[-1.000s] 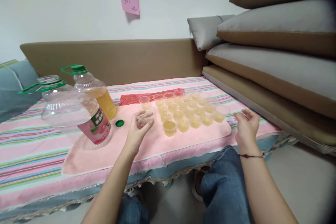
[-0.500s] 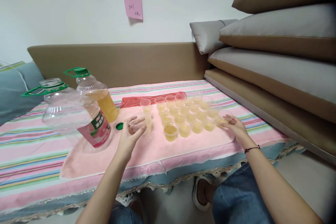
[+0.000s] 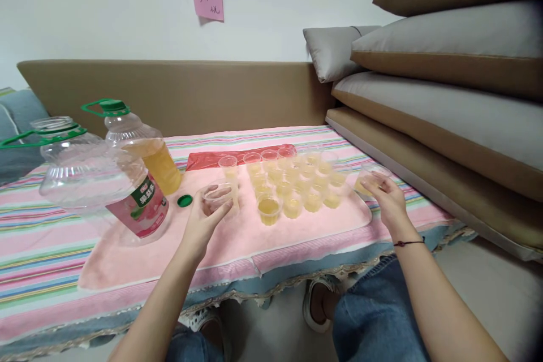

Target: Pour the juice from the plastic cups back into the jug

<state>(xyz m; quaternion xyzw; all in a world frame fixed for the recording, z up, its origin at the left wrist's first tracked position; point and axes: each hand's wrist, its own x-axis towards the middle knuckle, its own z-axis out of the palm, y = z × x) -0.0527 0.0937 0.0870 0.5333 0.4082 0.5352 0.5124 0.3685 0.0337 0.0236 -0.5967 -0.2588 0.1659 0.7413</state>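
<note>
My left hand [image 3: 202, 216] curls around a clear plastic cup [image 3: 230, 203] on the pink towel; how much is in it I cannot make out. My right hand [image 3: 391, 202] grips another clear plastic cup [image 3: 360, 183] with some yellowish drink in it, just right of the grouped cups. Between my hands several cups of yellow drink [image 3: 268, 212] stand close together in rows. A lone cup [image 3: 228, 163] stands behind my left hand. Left of that hand lies a green bottle cap [image 3: 184, 201].
At the left stand an uncapped, nearly see-through bottle [image 3: 142, 212] and a capped bottle of yellow drink [image 3: 163, 167]. A red plastic sheet [image 3: 203, 160] lies behind the cups. Stacked grey and brown cushions [image 3: 445, 90] rise at the right. The pink towel [image 3: 127, 271] covers the striped cloth's front.
My right hand has moved the cup to the right, away from the rows of cups. My left hand stays around its cup. The view has shifted slightly.
</note>
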